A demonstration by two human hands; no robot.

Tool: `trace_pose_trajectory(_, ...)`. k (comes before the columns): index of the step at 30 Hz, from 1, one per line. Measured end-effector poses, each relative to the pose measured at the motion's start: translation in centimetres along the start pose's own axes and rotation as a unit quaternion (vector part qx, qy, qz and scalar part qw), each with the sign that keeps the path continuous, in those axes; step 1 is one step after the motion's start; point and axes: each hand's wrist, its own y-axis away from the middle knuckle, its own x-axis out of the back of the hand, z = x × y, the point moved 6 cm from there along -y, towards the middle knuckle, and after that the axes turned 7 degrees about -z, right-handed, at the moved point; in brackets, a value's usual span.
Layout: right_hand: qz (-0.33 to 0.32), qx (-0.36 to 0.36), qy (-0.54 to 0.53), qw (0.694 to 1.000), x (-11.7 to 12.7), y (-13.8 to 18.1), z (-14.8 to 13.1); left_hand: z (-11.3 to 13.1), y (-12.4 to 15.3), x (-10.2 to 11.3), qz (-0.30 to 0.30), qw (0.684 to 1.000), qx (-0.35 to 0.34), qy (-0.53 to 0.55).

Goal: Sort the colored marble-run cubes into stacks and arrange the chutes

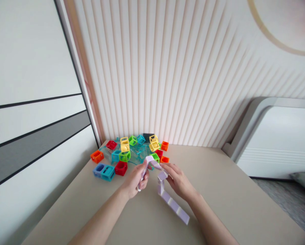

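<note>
Left hand [136,179] has fingers curled snugly around one end of the purple chain [174,205] over the tabletop [229,190]; right hand [179,181] bends over its middle, pinch hidden. Best brace left, turning one joint gently.

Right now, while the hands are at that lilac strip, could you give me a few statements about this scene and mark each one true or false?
1. The left hand is closed around part of the lilac strip. True.
2. The right hand is held well away from the strip. False: it is right at the strip too.
3. A red cube lies to the left of the strip. True.
4. The two blue cubes side by side sit to the right of both hands. False: they are on the left.
5. The wall behind the table is ribbed. True.
</note>
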Motion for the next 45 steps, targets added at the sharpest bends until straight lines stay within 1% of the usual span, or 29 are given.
trace_pose_trajectory(2, 0.015, -0.06, -0.087, 0.994, -0.5, -0.3, 0.1, 0.5, 0.0, 0.1, 0.023, 0.998, -0.05, 0.015)
trace_pose_trajectory(4, 0.025, -0.126, -0.208, 0.97, -1.0, -0.5, 0.1, 1.1, 0.2, 0.0, 0.027, 0.995, -0.093, 0.025)
trace_pose_trajectory(5, 0.013, -0.148, -0.262, 0.954, -1.4, -0.6, -0.2, 1.4, 0.3, -0.1, 0.023, 0.993, -0.11, 0.027)
trace_pose_trajectory(7, -0.048, -0.177, -0.35, 0.919, -2.5, -0.7, -1.0, 1.8, 0.5, -0.2, 0.016, 0.99, -0.135, 0.025)
trace_pose_trajectory(9, -0.116, -0.2, -0.426, 0.875, -3.8, -0.5, -1.7, 1.8, 0.5, -0.3, 0.023, 0.989, -0.148, 0.017)
trace_pose_trajectory(10, -0.139, -0.213, -0.451, 0.855, -4.4, -0.4, -1.8, 1.8, 0.5, -0.2, 0.031, 0.988, -0.151, 0.013)
trace_pose_trajectory(11, -0.149, -0.225, -0.461, 0.845, -4.9, -0.2, -1.7, 1.6, 0.4, -0.2, 0.038, 0.988, -0.148, 0.008)
trace_pose_trajectory(12, -0.146, -0.235, -0.452, 0.848, -5.3, -0.2, -1.4, 1.4, 0.3, -0.2, 0.04, 0.99, -0.138, 0.002)
trace_pose_trajectory(13, -0.13, -0.241, -0.426, 0.862, -5.4, -0.1, -0.9, 1.0, 0.1, -0.3, 0.039, 0.992, -0.122, -0.004)
trace_pose_trajectory(14, -0.107, -0.243, -0.387, 0.883, -5.4, -0.2, -0.4, 0.7, 0.0, -0.3, 0.034, 0.994, -0.101, -0.01)
trace_pose_trajectory(17, -0.021, -0.225, -0.235, 0.945, -4.0, -0.3, 0.5, -0.1, -0.1, -0.4, 0.021, 0.999, -0.034, -0.015)
trace_pose_trajectory(19, 0.025, -0.202, -0.115, 0.972, -2.6, -0.4, 0.4, -0.5, 0.0, -0.5, 0.018, 1.0, 0.002, -0.007)
trace_pose_trajectory(21, 0.055, -0.187, -0.004, 0.981, -1.5, -0.3, 0.0, -0.8, 0.1, -0.6, 0.017, 0.999, 0.035, 0.006)
trace_pose_trajectory(23, 0.073, -0.189, 0.058, 0.978, -0.9, -0.2, -0.2, -0.9, 0.1, -0.6, 0.022, 0.998, 0.047, 0.03)
trace_pose_trajectory(24, 0.085, -0.195, 0.056, 0.976, -0.7, -0.2, -0.2, -0.7, 0.0, -0.6, 0.028, 0.998, 0.035, 0.046)
trace_pose_trajectory(25, 0.1, -0.201, 0.029, 0.974, -0.6, -0.2, -0.2, -0.4, -0.1, -0.5, 0.035, 0.997, 0.014, 0.065)
trace_pose_trajectory(26, 0.111, -0.212, -0.025, 0.971, -0.6, -0.2, 0.0, 0.0, -0.1, -0.3, 0.043, 0.995, -0.016, 0.085)
trace_pose_trajectory(27, 0.11, -0.227, -0.101, 0.962, -0.8, -0.3, 0.2, 0.5, -0.1, -0.1, 0.053, 0.992, -0.051, 0.106)
trace_pose_trajectory(28, 0.094, -0.247, -0.191, 0.945, -1.3, -0.4, 0.4, 1.0, -0.1, 0.2, 0.061, 0.986, -0.084, 0.129)
trace_pose_trajectory(29, 0.066, -0.266, -0.285, 0.919, -1.9, -0.5, 0.4, 1.4, 0.0, 0.5, 0.068, 0.98, -0.111, 0.152)
trace_pose_trajectory(31, 0.001, -0.294, -0.445, 0.846, -3.4, -0.6, -0.1, 1.9, 0.2, 0.7, 0.061, 0.97, -0.141, 0.189)
trace_pose_trajectory(32, -0.016, -0.304, -0.502, 0.809, -3.9, -0.6, -0.5, 2.0, 0.4, 0.5, 0.042, 0.969, -0.144, 0.195)
trace_pose_trajectory(33, -0.019, -0.311, -0.545, 0.778, -4.3, -0.5, -0.8, 2.1, 0.5, 0.2, 0.013, 0.972, -0.143, 0.188)
trace_pose_trajectory(34, -0.012, -0.318, -0.576, 0.752, -4.7, -0.4, -1.0, 2.2, 0.6, -0.3, -0.022, 0.975, -0.147, 0.167)
trace_pose_trajectory(36, 0.006, -0.331, -0.616, 0.715, -5.2, -0.3, -1.2, 2.4, 1.0, -1.1, -0.08, 0.978, -0.172, 0.091)
trace_pose_trajectory(38, 0.007, -0.338, -0.641, 0.689, -5.7, -0.1, -1.2, 2.5, 1.4, -1.4, -0.098, 0.974, -0.202, -0.011)
trace_pose_trajectory(40, 0.0, -0.34, -0.651, 0.679, -6.0, 0.0, -1.1, 2.2, 1.5, -1.5, -0.098, 0.968, -0.198, -0.115)
trace_pose_trajectory(43, -0.012, -0.327, -0.654, 0.682, -6.0, 0.0, -1.0, 1.4, 1.4, -1.3, -0.087, 0.953, -0.16, -0.243)
trace_pose_trajectory(45, -0.029, -0.306, -0.653, 0.692, -5.9, -0.2, -1.4, 1.3, 1.3, -1.2, -0.064, 0.95, -0.152, -0.263)
